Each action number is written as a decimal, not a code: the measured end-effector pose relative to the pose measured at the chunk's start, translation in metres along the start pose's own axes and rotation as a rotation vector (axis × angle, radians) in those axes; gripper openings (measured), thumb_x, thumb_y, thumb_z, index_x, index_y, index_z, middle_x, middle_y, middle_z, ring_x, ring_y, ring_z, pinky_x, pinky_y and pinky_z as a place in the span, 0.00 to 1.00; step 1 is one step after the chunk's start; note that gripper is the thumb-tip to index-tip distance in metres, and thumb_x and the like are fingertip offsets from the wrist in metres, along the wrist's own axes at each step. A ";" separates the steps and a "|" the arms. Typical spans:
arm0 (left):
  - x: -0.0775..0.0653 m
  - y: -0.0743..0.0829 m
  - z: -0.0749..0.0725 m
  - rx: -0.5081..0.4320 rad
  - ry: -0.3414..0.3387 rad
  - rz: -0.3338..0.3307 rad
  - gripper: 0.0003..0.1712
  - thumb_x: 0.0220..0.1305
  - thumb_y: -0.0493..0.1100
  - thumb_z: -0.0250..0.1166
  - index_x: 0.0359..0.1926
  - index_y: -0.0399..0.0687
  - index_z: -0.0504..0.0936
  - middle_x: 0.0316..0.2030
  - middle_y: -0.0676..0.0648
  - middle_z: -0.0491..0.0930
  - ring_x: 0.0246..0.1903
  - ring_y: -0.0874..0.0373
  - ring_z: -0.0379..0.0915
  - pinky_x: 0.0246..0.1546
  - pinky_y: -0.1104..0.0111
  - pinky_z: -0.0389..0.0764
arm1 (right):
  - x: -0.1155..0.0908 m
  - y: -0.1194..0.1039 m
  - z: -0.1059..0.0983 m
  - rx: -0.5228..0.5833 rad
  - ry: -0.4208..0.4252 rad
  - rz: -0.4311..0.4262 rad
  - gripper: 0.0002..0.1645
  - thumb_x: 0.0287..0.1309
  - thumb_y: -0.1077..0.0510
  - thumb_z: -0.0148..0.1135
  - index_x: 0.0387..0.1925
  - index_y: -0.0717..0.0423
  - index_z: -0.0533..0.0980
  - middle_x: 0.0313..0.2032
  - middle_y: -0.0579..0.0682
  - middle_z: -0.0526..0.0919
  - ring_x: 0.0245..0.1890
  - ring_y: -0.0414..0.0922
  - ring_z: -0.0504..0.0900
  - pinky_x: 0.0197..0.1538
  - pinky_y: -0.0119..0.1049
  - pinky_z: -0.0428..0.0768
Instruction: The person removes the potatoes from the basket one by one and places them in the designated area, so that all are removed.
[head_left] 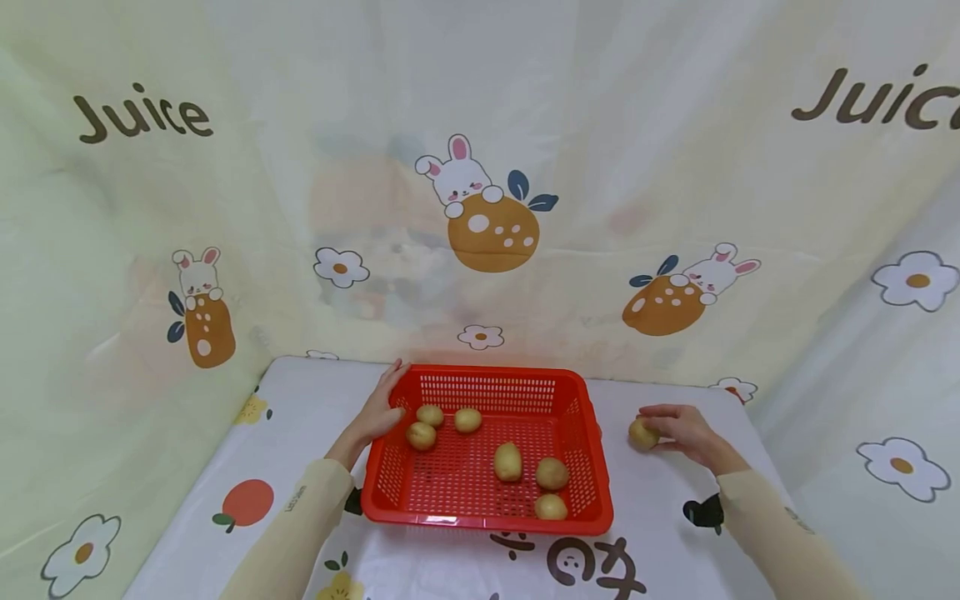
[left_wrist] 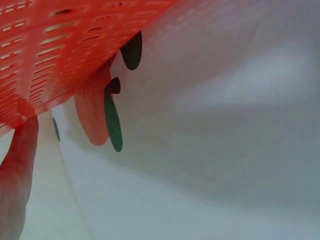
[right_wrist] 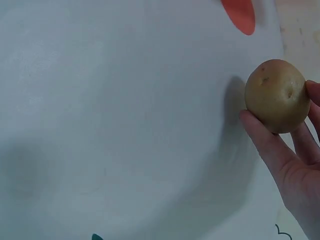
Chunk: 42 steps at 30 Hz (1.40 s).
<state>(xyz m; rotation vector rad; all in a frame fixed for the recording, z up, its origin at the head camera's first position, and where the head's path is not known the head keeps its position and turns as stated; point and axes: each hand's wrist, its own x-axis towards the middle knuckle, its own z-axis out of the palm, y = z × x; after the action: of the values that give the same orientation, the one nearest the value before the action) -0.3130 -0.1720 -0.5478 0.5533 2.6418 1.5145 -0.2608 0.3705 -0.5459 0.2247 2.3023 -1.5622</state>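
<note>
A red plastic basket [head_left: 487, 527] with slotted walls stands on the table, with several potatoes [head_left: 507, 462] lying spread over its floor. My left hand [head_left: 377, 412] holds the basket's left side near the far corner, thumb over the rim. In the left wrist view, a finger [left_wrist: 22, 155] touches the basket's outer wall [left_wrist: 55, 55]. To the right of the basket, my right hand [head_left: 686, 432] grips a single potato [head_left: 643, 435] between thumb and fingers. The right wrist view shows this round, pale brown potato [right_wrist: 277, 96] just above the tabletop, its shadow beside it.
A white patterned cloth [head_left: 420, 567] covers the table. Behind it and at both sides hang pale curtains [head_left: 600, 125] printed with rabbits, fruit and flowers. The far table edge meets the curtain just behind the basket.
</note>
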 end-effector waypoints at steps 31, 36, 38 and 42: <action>0.003 0.001 0.001 -0.015 -0.001 -0.002 0.49 0.47 0.25 0.52 0.75 0.39 0.55 0.76 0.36 0.41 0.74 0.38 0.40 0.66 0.40 0.55 | -0.009 -0.019 -0.009 -0.196 0.096 0.018 0.34 0.70 0.50 0.54 0.65 0.72 0.65 0.61 0.70 0.72 0.59 0.68 0.68 0.54 0.61 0.75; 0.002 0.000 0.000 -0.007 -0.005 -0.006 0.49 0.47 0.25 0.52 0.75 0.37 0.55 0.76 0.36 0.41 0.74 0.38 0.39 0.67 0.40 0.54 | -0.011 -0.035 -0.018 -0.245 0.048 -0.012 0.32 0.72 0.51 0.50 0.65 0.73 0.65 0.61 0.71 0.72 0.60 0.70 0.68 0.54 0.60 0.75; 0.003 -0.001 0.000 -0.004 -0.004 -0.005 0.49 0.47 0.25 0.52 0.75 0.36 0.55 0.76 0.35 0.41 0.74 0.37 0.39 0.66 0.40 0.54 | -0.012 -0.044 -0.021 -0.263 0.017 -0.030 0.32 0.72 0.51 0.50 0.65 0.73 0.64 0.61 0.72 0.70 0.60 0.70 0.68 0.54 0.60 0.76; 0.002 -0.001 0.000 -0.008 0.003 0.002 0.49 0.47 0.25 0.53 0.75 0.37 0.55 0.76 0.35 0.42 0.74 0.38 0.40 0.67 0.40 0.54 | -0.012 -0.062 -0.024 -0.275 -0.064 -0.062 0.34 0.73 0.49 0.49 0.66 0.73 0.62 0.63 0.74 0.68 0.60 0.70 0.70 0.53 0.59 0.77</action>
<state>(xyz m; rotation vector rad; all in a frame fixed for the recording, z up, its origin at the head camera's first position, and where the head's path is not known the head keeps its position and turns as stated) -0.3149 -0.1719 -0.5485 0.5543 2.6367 1.5277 -0.2739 0.3699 -0.4795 0.0338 2.4595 -1.2402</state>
